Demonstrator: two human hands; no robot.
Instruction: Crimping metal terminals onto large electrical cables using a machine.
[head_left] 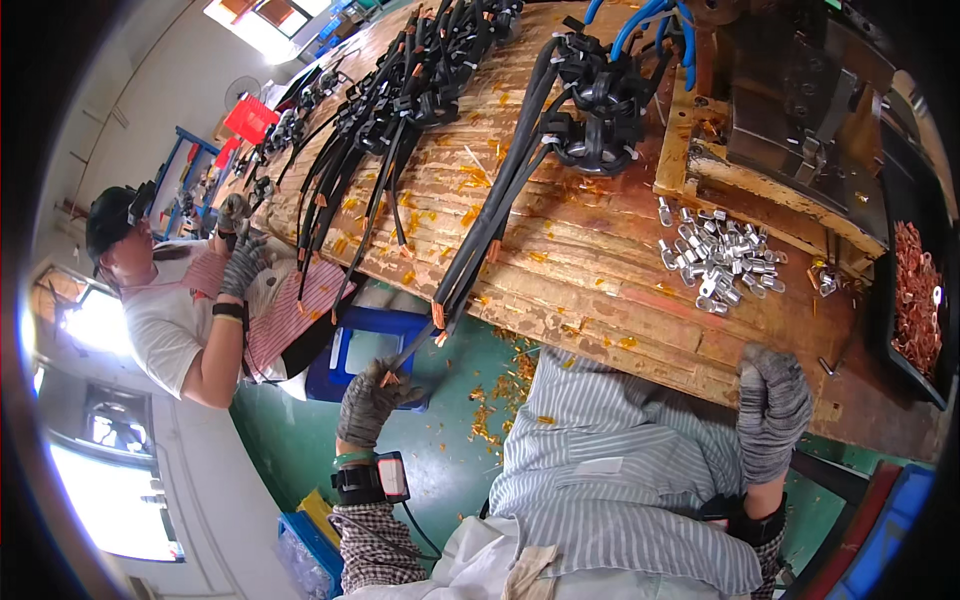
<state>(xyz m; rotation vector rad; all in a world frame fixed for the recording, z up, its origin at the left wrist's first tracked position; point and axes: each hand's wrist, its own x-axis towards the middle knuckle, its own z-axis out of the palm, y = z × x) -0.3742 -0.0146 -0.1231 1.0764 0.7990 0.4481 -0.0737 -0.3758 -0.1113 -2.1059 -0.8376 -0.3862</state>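
Observation:
My left hand (pixel 368 408), in a grey knit glove, is closed on a black cable (pixel 412 345) just off the table's near edge, close to its bare copper end. That cable belongs to a bundle of black cables (pixel 510 195) with stripped copper ends, running back to black ring-shaped parts (pixel 595 105). At the table's front edge, my right hand (pixel 773 412), also gloved, has its fingers curled together; whatever may be inside them is hidden. Beyond it lies a loose pile of silver cable lugs (pixel 722 250).
A metal machine (pixel 800 130) with blue hoses stands at the right of the wooden table (pixel 570 270). Beside it, a black tray (pixel 938 385) holds copper-coloured pieces. More cable assemblies (pixel 400 100) lie farther left. A co-worker (pixel 175 310) sits across at left, near a blue stool (pixel 375 335).

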